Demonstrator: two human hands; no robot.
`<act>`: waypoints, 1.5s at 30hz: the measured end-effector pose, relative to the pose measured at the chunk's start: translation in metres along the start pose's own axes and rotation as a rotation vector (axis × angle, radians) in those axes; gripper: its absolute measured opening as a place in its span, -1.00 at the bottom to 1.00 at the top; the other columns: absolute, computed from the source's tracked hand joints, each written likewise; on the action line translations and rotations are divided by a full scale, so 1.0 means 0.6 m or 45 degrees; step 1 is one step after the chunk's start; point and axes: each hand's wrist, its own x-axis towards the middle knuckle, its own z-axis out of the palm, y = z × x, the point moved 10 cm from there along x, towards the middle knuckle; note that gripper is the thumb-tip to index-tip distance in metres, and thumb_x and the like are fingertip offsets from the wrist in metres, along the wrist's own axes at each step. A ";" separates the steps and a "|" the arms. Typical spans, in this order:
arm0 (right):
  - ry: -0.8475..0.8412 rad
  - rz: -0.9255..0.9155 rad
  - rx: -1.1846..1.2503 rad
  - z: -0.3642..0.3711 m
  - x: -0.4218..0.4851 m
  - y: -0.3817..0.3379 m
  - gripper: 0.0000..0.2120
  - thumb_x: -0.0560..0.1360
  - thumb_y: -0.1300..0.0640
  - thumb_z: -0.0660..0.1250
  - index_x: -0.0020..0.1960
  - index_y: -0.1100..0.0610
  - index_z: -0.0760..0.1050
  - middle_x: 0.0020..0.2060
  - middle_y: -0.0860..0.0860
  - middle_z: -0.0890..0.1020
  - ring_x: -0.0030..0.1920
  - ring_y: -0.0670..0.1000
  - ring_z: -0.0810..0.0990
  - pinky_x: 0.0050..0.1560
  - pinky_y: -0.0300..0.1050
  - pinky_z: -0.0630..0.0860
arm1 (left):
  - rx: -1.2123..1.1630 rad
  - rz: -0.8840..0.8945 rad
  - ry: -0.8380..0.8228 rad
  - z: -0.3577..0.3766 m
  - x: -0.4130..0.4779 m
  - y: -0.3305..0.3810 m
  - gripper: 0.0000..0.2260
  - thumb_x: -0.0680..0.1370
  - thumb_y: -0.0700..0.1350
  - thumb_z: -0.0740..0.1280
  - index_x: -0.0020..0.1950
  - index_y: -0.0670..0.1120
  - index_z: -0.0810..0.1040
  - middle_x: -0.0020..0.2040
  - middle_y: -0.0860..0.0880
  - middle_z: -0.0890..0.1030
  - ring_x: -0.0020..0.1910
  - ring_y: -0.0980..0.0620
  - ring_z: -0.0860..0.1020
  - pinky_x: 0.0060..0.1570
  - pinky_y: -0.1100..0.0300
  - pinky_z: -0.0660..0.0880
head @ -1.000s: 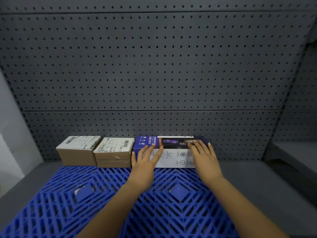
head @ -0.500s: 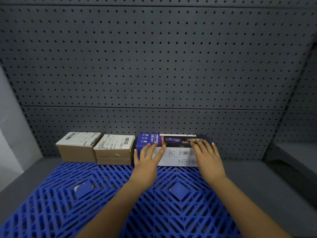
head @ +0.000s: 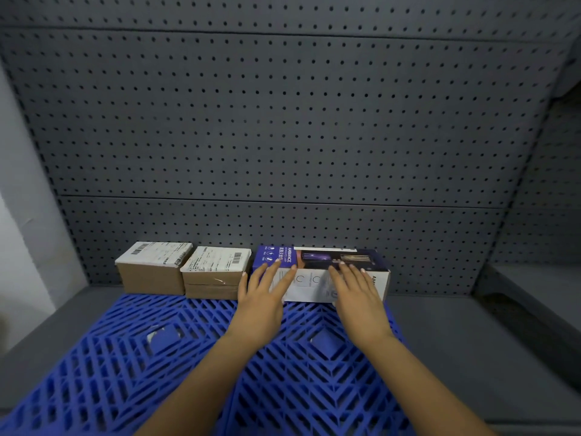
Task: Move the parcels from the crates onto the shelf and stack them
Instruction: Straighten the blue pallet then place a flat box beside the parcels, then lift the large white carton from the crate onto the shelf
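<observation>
Grey perforated metal panelling (head: 283, 121) backs a deep grey shelf (head: 456, 335), whose floor is covered by a blue plastic lattice mat (head: 157, 372). Three items sit in a row along the back of the mat. A squat brown cardboard parcel with a white shipping label (head: 151, 272) is at the far left, and a second labelled brown parcel (head: 213, 278) is just beside it. Next comes a long blue-and-white printed cardboard box (head: 317, 261), lying lengthwise against the panelling. Both of the person's hands are on this long box. The left hand (head: 261, 297) lies over its left end and the right hand (head: 358, 294) over its right half. The fingers of each are straight and slightly spread, laid flat on the front face with the fingertips (head: 341, 269) reaching the top front edge, pressing rather than gripping. The step in hand looks like seating the long box in line with the row. The left thumb covers the seam, so whether the box touches the second parcel cannot be told. Nothing is stacked yet; every parcel sits in a single layer. The next move probably calls for lifting both palms away without dragging the box forward, then fetching another parcel from the crates, which are out of view, to lay on top.
</observation>
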 end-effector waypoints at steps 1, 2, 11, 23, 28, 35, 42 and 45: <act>0.001 -0.001 0.012 -0.005 -0.005 -0.009 -0.21 0.43 0.32 0.40 0.55 0.12 0.11 0.51 0.12 0.21 0.52 0.13 0.15 0.44 -0.06 -0.19 | -0.025 0.004 0.042 -0.011 -0.011 -0.002 -0.36 0.64 -0.14 0.13 0.48 0.20 -0.26 0.58 -0.03 -0.04 0.54 -0.11 -0.09 0.48 -0.18 -0.11; 0.013 -0.013 0.031 -0.011 -0.012 -0.019 -0.23 0.44 0.32 0.39 0.55 0.12 0.12 0.51 0.12 0.21 0.52 0.13 0.15 0.43 -0.06 -0.20 | -0.054 -0.005 0.071 -0.021 -0.022 -0.006 -0.39 0.64 -0.14 0.16 0.52 0.18 -0.16 0.58 -0.05 0.01 0.54 -0.13 -0.05 0.48 -0.19 -0.09; 0.074 -0.126 0.118 -0.080 -0.088 -0.127 -0.31 0.38 0.19 0.53 0.45 0.12 0.34 0.38 0.14 0.44 0.39 0.17 0.40 0.40 0.01 0.08 | -0.081 -0.195 0.140 -0.110 -0.169 -0.041 -0.46 0.66 -0.06 0.11 0.55 0.18 -0.09 0.58 0.02 -0.04 0.54 -0.05 -0.11 0.47 -0.07 -0.13; 0.178 -0.602 0.481 -0.232 -0.243 -0.460 -0.35 0.40 0.14 0.51 0.43 0.16 0.37 0.36 0.17 0.46 0.33 0.21 0.46 0.35 0.11 0.33 | 0.120 -0.506 0.413 -0.297 -0.520 -0.169 -0.48 0.46 0.06 0.15 0.43 0.04 0.34 0.37 -0.17 0.45 0.27 -0.24 0.41 0.20 -0.30 0.36; 0.249 -0.814 0.634 -0.294 -0.333 -0.620 -0.31 0.24 0.15 0.62 0.32 0.19 0.48 0.24 0.19 0.56 0.20 0.21 0.57 0.19 0.16 0.49 | 0.244 -0.723 0.428 -0.380 -0.715 -0.224 -0.48 0.47 0.11 0.15 0.42 0.02 0.41 0.36 -0.13 0.45 0.30 -0.19 0.37 0.23 -0.20 0.34; 0.279 -1.061 0.795 -0.366 -0.475 -0.814 -0.37 0.32 0.17 0.55 0.34 0.18 0.44 0.24 0.17 0.54 0.21 0.19 0.54 0.24 0.10 0.46 | 0.298 -1.036 0.550 -0.487 -0.993 -0.269 -0.51 0.49 0.08 0.24 0.42 0.04 0.38 0.39 -0.04 0.41 0.38 -0.13 0.32 0.33 -0.17 0.29; 0.137 -1.303 0.959 -0.379 -0.631 -1.004 -0.35 0.31 0.17 0.56 0.35 0.14 0.44 0.23 0.14 0.55 0.18 0.18 0.55 0.18 0.08 0.49 | 0.345 -1.362 0.571 -0.501 -1.236 -0.323 -0.50 0.54 0.08 0.30 0.47 0.08 0.31 0.40 0.00 0.36 0.41 -0.10 0.26 0.38 -0.14 0.22; 0.060 -1.432 0.974 -0.369 -0.694 -1.079 -0.37 0.32 0.17 0.55 0.35 0.15 0.45 0.22 0.14 0.56 0.20 0.16 0.55 0.22 0.06 0.47 | 0.347 -1.484 0.606 -0.500 -1.320 -0.336 -0.52 0.52 0.09 0.29 0.43 0.06 0.37 0.34 -0.03 0.43 0.36 -0.13 0.33 0.30 -0.18 0.33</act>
